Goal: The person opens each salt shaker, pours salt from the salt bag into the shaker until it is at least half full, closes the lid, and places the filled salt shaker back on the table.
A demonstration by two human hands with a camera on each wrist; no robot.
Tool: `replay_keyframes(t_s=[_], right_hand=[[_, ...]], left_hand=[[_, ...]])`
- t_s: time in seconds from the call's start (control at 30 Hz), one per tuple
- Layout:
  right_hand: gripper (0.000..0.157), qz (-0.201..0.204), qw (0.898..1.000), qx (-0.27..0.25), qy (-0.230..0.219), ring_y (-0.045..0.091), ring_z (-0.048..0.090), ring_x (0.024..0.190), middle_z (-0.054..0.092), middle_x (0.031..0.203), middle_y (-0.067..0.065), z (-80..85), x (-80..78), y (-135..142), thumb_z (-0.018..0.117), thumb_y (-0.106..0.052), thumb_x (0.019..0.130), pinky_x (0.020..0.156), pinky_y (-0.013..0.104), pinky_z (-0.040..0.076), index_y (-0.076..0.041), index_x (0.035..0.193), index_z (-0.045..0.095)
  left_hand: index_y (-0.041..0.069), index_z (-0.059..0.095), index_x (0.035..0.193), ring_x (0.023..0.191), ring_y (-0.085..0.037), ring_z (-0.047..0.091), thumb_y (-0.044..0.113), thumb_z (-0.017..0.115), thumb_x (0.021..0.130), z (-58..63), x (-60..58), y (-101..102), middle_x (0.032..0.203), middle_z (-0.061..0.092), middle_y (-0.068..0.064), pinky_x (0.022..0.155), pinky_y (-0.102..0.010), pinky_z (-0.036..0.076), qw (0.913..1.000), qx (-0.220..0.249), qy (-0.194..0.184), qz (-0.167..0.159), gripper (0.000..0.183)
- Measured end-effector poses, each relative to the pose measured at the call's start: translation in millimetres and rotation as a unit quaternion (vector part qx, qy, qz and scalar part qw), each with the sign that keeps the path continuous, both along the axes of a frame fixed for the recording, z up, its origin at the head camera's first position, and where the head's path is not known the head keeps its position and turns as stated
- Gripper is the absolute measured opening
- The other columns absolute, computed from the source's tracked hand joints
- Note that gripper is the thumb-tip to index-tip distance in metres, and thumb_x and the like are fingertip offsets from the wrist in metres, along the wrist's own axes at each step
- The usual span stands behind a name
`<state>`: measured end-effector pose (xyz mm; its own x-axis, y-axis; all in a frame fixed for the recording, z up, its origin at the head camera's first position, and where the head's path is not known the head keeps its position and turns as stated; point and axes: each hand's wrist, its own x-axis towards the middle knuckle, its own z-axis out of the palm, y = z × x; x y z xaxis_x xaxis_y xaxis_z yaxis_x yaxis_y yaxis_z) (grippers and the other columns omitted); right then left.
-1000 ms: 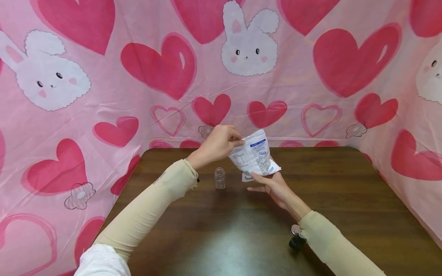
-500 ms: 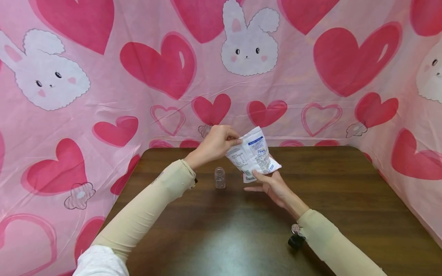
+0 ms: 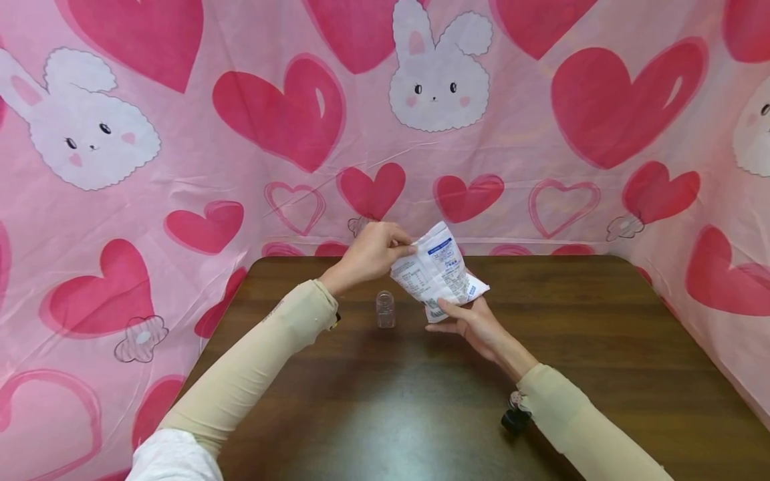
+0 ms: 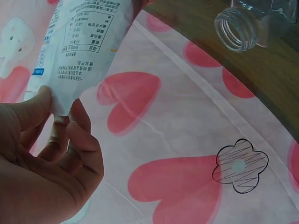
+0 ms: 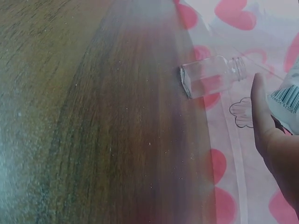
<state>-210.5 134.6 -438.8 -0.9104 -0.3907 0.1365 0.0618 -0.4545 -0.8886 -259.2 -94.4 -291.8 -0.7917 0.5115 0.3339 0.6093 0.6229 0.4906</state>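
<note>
A white printed packet (image 3: 434,270) with blue lettering is held tilted above the far part of the table. My left hand (image 3: 374,255) pinches its upper left corner between thumb and fingers, and the left wrist view shows that corner (image 4: 63,105) close up. From below, my right hand (image 3: 472,324) grips the packet's lower edge, thumb on the printed front and one finger stretched out to the left. Between the two hands, a clear bottle (image 3: 386,310) stands uncapped on the table; its threaded mouth (image 4: 231,30) shows in the left wrist view.
Beside my right sleeve, a black cap (image 3: 515,421) and a small lid with holes (image 3: 516,399) lie on the dark wooden table (image 3: 361,407), partly hidden by the sleeve. A pink cloth (image 3: 259,147) with hearts and rabbits hangs behind the table and along both sides.
The packet has tipped a little to the left, its upper left corner moving down and left with my left hand. My right hand keeps its grip nearly in place. The bottle stays put.
</note>
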Motion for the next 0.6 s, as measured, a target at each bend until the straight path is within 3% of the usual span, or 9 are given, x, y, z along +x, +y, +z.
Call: replay_keyframes(t_s=[0.13, 0.4, 0.6], right_hand=[[0.070, -0.010, 1.000, 0.002, 0.001, 0.033, 0.068, 0.111, 0.060, 0.135, 0.013, 0.5, -0.9, -1.4, 0.059, 0.008, 0.102, 0.088, 0.064, 0.055, -0.029, 0.155, 0.032], [0.071, -0.025, 1.000, 0.011, 0.006, 0.031, 0.070, 0.105, 0.061, 0.131, 0.013, 2.4, -2.0, -1.9, 0.062, 0.010, 0.100, 0.088, 0.065, 0.054, -0.026, 0.155, 0.033], [0.072, -0.034, 0.999, 0.018, 0.003, 0.032, 0.070, 0.104, 0.063, 0.129, 0.012, 1.9, -3.7, -1.0, 0.064, 0.009, 0.099, 0.087, 0.065, 0.054, -0.026, 0.155, 0.034]], left_hand=[[0.005, 0.082, 0.113, 0.089, -0.018, 0.068, 0.011, 0.079, 0.096, -2.0, 0.7, -1.1, 0.100, 0.078, -0.006, 0.080, -0.032, 0.054, 1.0000, 0.005, -0.003, -0.002, 0.019], [0.005, 0.080, 0.119, 0.081, -0.017, 0.066, 0.012, 0.079, 0.096, -11.3, 0.7, -7.2, 0.102, 0.078, -0.006, 0.073, -0.030, 0.054, 0.9993, 0.028, -0.025, -0.005, 0.024], [0.004, 0.082, 0.111, 0.076, -0.014, 0.065, 0.010, 0.079, 0.095, -18.7, 1.3, -15.2, 0.095, 0.078, -0.005, 0.071, -0.030, 0.054, 0.9985, 0.037, -0.041, -0.006, 0.017]])
